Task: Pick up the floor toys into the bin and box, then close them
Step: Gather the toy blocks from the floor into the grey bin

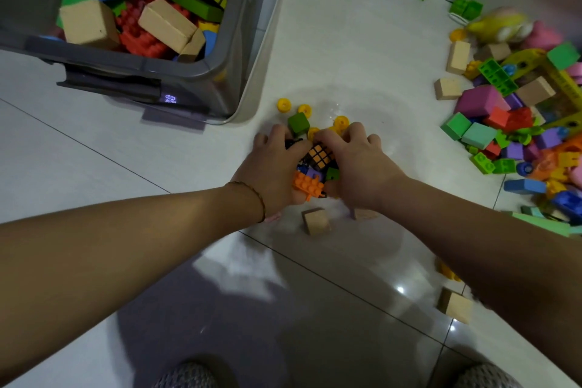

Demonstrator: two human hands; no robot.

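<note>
Toys already half fill the grey bin, both hands, left hand and right hand, seemingly cupped around a small cluster, with a big pile left.

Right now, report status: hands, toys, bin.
Left hand and right hand cupped together around a small toy pile, puzzle cube on top. Grey bin open, part full. Big toy heap remains on floor, right.
</note>
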